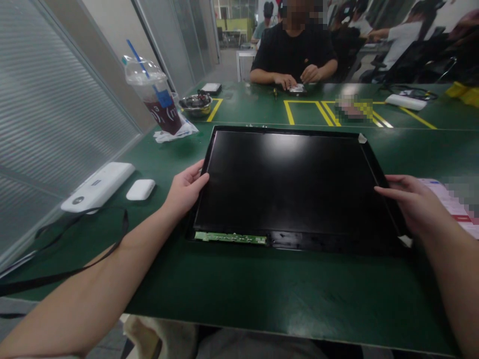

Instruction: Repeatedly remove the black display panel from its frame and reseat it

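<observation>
A black LCD screen panel [292, 184] in a dark frame lies face up on the green table, or just above it. Along its near left edge runs a narrow green circuit board [230, 238]. Pieces of pale tape [362, 138] sit at its two right corners. My left hand [187, 187] grips the left edge, thumb on top and fingers curled beneath. On the right edge rests my right hand [415, 199], closed around the frame, with part of its fingers hidden underneath.
Left of the panel are a white power bank [99, 187], a white earbud case [140, 189] and a black strap [75, 271]. Behind them stands a plastic drink cup [159, 99] beside a metal bowl [195, 104]. A person [294, 55] sits opposite. A phone [445, 199] lies at right.
</observation>
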`<state>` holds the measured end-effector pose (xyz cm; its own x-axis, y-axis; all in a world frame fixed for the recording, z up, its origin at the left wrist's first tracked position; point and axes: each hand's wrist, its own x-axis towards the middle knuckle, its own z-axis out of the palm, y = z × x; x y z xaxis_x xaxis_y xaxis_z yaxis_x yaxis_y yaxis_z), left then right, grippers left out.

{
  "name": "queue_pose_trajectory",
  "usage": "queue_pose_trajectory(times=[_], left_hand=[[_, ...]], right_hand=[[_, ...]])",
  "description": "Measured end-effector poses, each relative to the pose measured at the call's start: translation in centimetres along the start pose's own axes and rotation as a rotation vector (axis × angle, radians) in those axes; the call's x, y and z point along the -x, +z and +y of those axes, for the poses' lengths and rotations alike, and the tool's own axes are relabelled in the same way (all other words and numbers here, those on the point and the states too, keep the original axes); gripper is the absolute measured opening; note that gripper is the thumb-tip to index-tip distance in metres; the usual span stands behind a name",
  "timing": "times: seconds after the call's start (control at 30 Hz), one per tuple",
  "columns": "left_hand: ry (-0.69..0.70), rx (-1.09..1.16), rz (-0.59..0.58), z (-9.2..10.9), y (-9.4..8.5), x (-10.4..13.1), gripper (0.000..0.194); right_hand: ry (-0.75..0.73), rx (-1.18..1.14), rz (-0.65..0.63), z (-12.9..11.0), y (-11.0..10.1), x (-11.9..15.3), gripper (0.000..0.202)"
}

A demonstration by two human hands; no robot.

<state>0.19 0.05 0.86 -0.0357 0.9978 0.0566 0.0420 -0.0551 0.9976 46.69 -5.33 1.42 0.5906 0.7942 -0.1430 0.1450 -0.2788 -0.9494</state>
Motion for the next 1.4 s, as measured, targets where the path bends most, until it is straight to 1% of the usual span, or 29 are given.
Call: queue_pose_trajectory(times=[0.1, 0.2, 0.27, 0.33, 0.5, 0.73, 1.0, 1.4], left_hand=[[0.001, 0.015, -0.005, -0.40, -0.04, -0.21, 0.068], [-0.064, 0.039, -0.012, -0.47, 0.03, -0.16, 0.075], [-0.096, 0.044, -0.024, -0.49, 0.05, -0.09, 0.081], [-0.098, 0.042, -0.030, -0.52, 0.03, -0.07, 0.085], [-0.102, 0.031, -0.026, -0.48, -0.10, -0.12, 0.083], [-0.110, 0.038, -0.031, -0.53, -0.17, -0.16, 0.083], [-0.139, 0.071, -0.023, -0.38, -0.10, -0.24, 0.084], [-0.124, 0.060, -0.032, -0.48, -0.20, -0.44, 0.081]], right_hand=[[0.099, -0.072, -0.083, -0.13, -0.39, -0.22, 0.046], [0.173, -0.063, -0.125, -0.19, -0.51, -0.45, 0.050], [0.171, -0.067, -0.115, -0.15, -0.44, -0.55, 0.054], [0.149, -0.068, -0.095, -0.06, -0.34, -0.62, 0.057], [0.131, -0.033, -0.105, -0.18, -0.19, -0.52, 0.055], [0.169, -0.077, -0.098, -0.79, 0.10, -0.16, 0.053], [0.188, -0.065, -0.110, -0.69, -0.02, -0.24, 0.053], [0.187, -0.054, -0.097, -0.35, -0.12, -0.57, 0.054]])
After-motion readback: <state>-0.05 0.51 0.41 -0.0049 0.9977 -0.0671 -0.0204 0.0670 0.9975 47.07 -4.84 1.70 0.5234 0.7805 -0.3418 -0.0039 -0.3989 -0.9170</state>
